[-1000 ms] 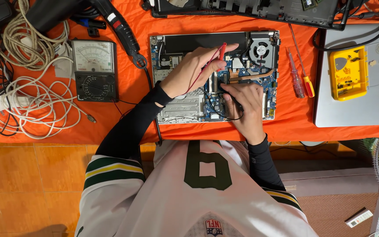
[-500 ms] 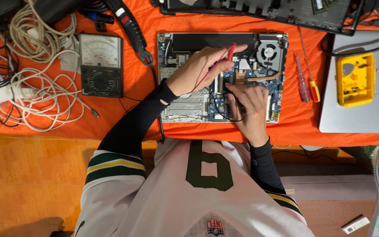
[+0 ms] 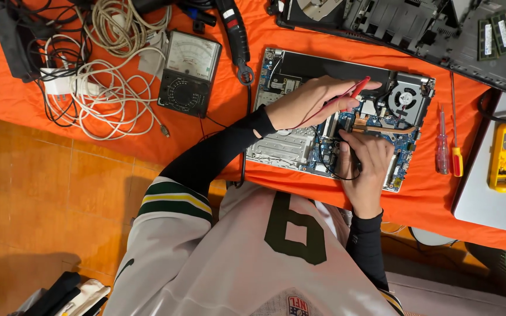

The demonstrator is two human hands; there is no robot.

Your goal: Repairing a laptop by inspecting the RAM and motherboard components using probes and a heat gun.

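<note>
- Left hand (image 3: 308,102): fingers closed pen-style on a red probe (image 3: 355,90), tip angled toward 2 o'clock for fine contact with the opened laptop (image 3: 288,146).
- Right hand (image 3: 365,167): curled around a black probe (image 3: 348,155), braced on the board.
- Analog multimeter (image 3: 190,73): at 9 o'clock, dial upward for reading.

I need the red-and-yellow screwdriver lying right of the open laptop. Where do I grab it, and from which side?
Take the red-and-yellow screwdriver by its thick handle, the end nearest the person, coming straight down from above. It lies flat on the orange cloth, its thin shaft pointing away, and a second red screwdriver lies close on the laptop side, so pinch along the handle's sides carefully.
</note>
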